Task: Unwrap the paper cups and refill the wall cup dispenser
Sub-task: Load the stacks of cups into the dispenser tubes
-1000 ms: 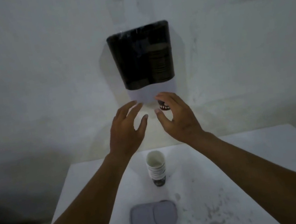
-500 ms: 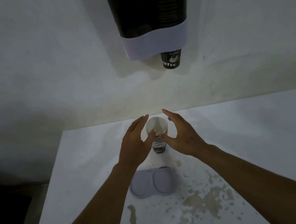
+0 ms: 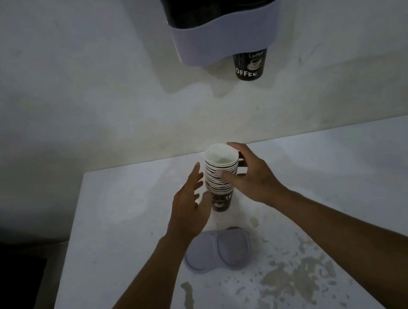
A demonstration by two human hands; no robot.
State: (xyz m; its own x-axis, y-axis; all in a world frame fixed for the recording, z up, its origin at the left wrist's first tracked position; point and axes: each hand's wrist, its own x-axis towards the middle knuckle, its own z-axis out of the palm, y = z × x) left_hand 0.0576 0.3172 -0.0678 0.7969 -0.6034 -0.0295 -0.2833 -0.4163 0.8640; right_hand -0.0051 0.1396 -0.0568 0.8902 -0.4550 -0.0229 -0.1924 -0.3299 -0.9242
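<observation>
Right hand (image 3: 250,177): closed around the upper part of a stack of nested paper cups (image 3: 219,178), thumb across the near side of the rims, fingers wrapped round the far side. The grip is firm and sits just below the white mouth of the topmost cup.

Left hand (image 3: 191,209): open, fingers extended and slightly spread, palm turned toward the left side of the stack. The fingertips lie at or just beside the lower cups; actual contact cannot be confirmed. It has hold of nothing.

Stack of cups: upright with a slight tilt, mouth up, striped rims showing down its length, the bottom cup dark with printed lettering. Whether its base rests on the white table (image 3: 119,234) or is just clear of it cannot be told. No wrapper can be made out on it.

Table: a grey double-lobed lid (image 3: 219,252) lies flat on it, nearer the person than the stack, partly beneath the left wrist. Brown patches of worn or stained surface (image 3: 291,276) are scattered across the near right portion.

Wall (image 3: 53,84): a cup dispenser (image 3: 222,7) is mounted above, with dark tubes over a white base. One dark coffee cup (image 3: 250,65) protrudes from the right outlet, bottom down. The left outlet shows no cup.
</observation>
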